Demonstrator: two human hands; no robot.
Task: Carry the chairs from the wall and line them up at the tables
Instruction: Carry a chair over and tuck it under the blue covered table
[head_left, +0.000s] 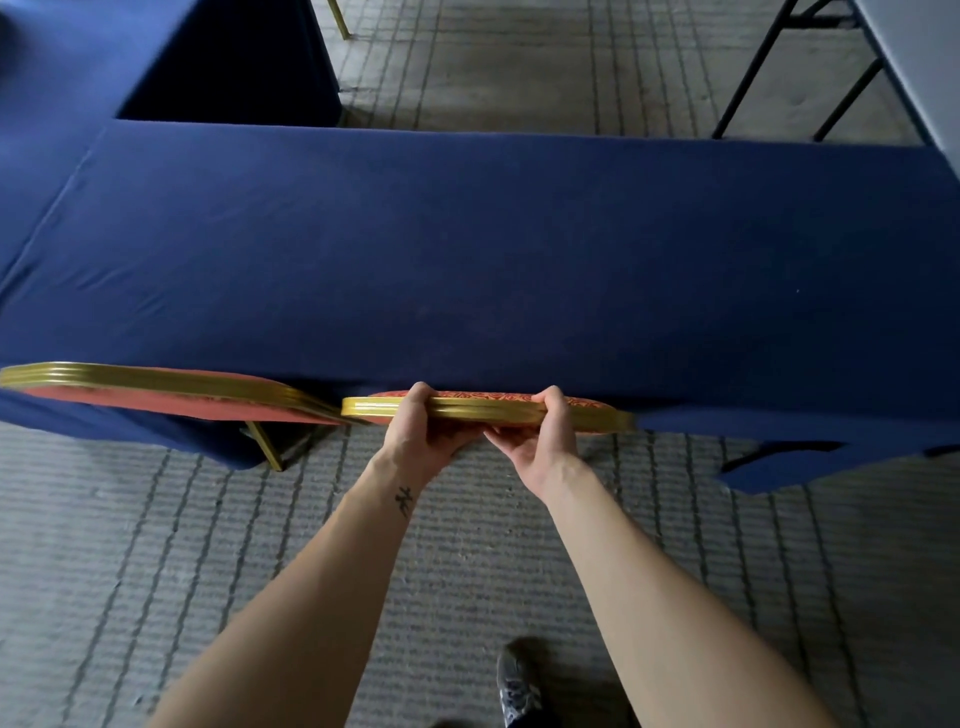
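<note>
While your left hand (421, 423) and right hand (543, 434) clamp curled fingers over the chair back (488, 410), a skewed push could strike the left chair (156, 382) or snag the tablecloth (467, 260).

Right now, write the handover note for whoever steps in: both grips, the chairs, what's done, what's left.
The left grip and right grip both hold the top rail of the right chair, its back at the edge of the blue table.
The left chair already stands at the same table, close beside it.
Done: one chair placed, second nearly in line.
Left: release, then fetch more; the wall is out of view.
</note>
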